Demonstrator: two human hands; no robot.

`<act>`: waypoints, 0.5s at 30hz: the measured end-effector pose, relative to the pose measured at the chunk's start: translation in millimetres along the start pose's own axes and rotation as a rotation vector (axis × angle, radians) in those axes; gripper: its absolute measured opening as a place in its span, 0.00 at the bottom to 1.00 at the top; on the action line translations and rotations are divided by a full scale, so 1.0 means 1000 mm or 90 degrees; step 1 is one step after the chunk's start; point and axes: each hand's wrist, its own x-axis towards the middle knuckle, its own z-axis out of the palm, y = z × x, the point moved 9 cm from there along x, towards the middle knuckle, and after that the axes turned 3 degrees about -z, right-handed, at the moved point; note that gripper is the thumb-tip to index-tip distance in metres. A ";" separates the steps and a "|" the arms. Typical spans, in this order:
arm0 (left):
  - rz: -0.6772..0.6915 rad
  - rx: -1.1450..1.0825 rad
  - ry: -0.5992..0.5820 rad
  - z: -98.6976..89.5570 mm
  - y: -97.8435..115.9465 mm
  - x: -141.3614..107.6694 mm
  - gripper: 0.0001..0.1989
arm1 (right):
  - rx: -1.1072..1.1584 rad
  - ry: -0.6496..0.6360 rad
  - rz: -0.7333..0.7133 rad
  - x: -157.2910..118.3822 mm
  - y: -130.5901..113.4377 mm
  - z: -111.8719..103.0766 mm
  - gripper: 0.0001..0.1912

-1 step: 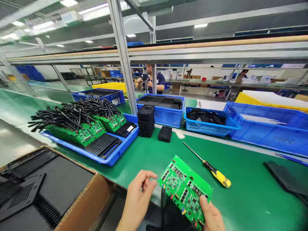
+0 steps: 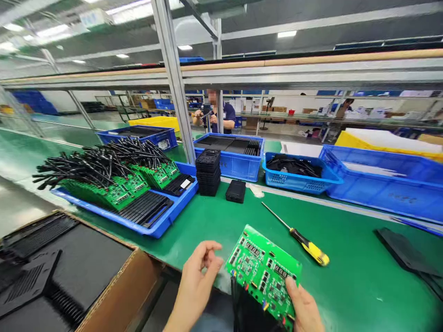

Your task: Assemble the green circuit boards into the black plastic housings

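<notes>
My right hand (image 2: 304, 308) grips a green circuit board (image 2: 265, 272) by its lower right corner, thumb on top. The board is tilted over the front edge of the bench and carries two digit displays and small chips. Black cables (image 2: 238, 302) hang from its lower edge. My left hand (image 2: 200, 272) is just left of the board, fingers bent with thumb and forefinger apart, holding nothing. Behind the board a yellow and black screwdriver (image 2: 309, 246) lies on the green bench (image 2: 346, 286).
At left are a blue tray (image 2: 157, 230) of cabled boards and a carton (image 2: 114, 281) of black plastic panels. Stacked black cases (image 2: 208, 173) stand near a blue crate (image 2: 242, 167) and basket (image 2: 301, 184). A dark flat piece (image 2: 398, 249) lies right. Across the bench a co-worker (image 2: 226, 115) handles something.
The view has shifted slightly, so the scene sits a little further left. The cables below the board hang differently. Both hands keep nearly the same pose.
</notes>
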 end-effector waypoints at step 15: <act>-0.310 -0.275 -0.142 0.062 -0.070 -0.031 0.30 | -0.447 0.044 -0.474 0.002 -0.073 -0.010 0.17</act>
